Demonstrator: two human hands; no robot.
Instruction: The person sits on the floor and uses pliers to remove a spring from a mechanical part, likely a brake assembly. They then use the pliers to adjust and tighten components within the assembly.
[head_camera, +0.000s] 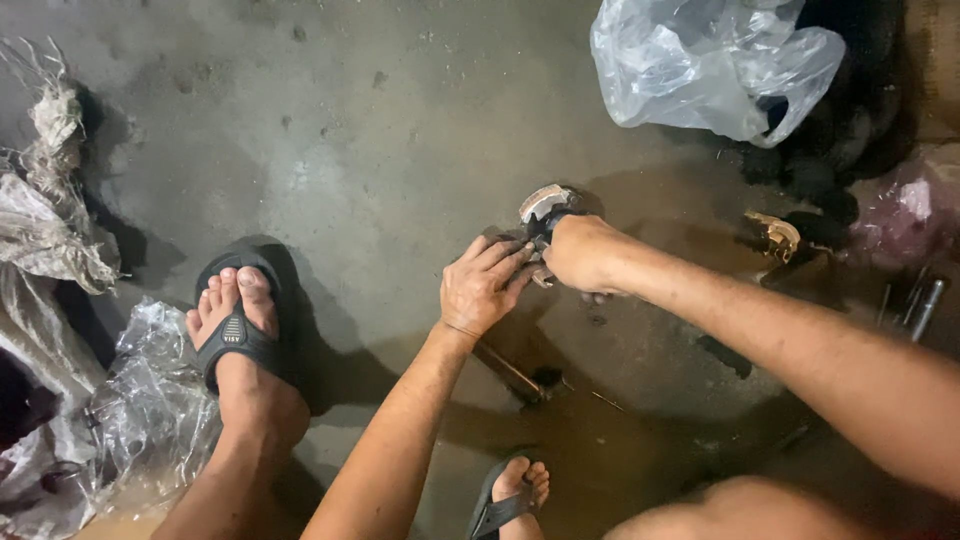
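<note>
1. Nearest the camera, a bare knee (740, 510) and a foot in a black sandal (505, 495) frame the concrete floor (400, 130).
2. The step looks best done by keeping the small metal part (545, 205) pinned on the floor between both hands, just beyond the knuckles.
3. Left hand (485, 285): fingers (505, 262) nearly together, pressing the part's near side.
4. Right hand (580, 250): curled tight around the part.

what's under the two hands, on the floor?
A small metal part sits on the concrete floor, its curved grey and rust-coloured top showing above the right hand. The left hand grips its near side. The part's lower half and base are covered.
</note>
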